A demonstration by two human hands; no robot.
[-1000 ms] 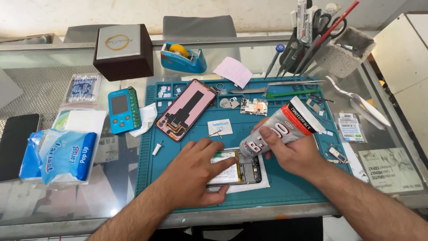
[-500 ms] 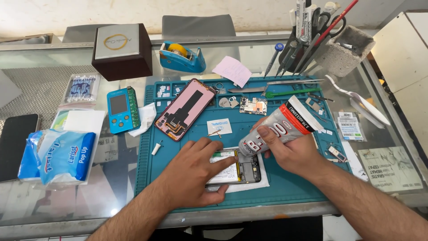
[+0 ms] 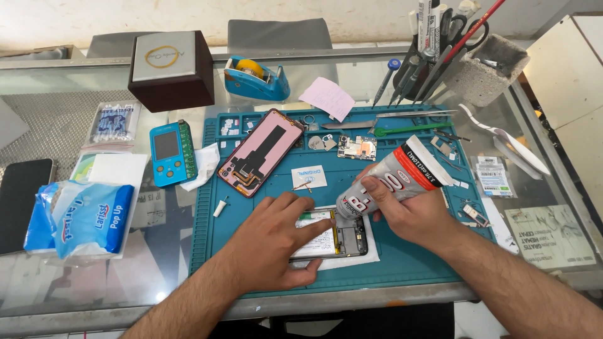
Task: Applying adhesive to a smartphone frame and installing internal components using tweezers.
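I am seeing little change from a second ago: left hand (image 3: 270, 242) still pressing flat, fingers spread, on the opened phone (image 3: 336, 235), right hand (image 3: 411, 213) keeping its fingers wrapped around the glue tube (image 3: 392, 176), nozzle tipped down over the phone's top edge.

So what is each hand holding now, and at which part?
The right hand grips the glue tube near its nozzle end. The left hand holds nothing; it presses flat on the opened phone.

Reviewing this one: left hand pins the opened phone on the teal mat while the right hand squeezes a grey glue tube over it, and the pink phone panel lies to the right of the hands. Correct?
Not quite. In the head view the pink phone panel lies up and left of the hands, not right. The rest holds: left hand on the opened phone, right hand gripping the glue tube, all on the teal mat.
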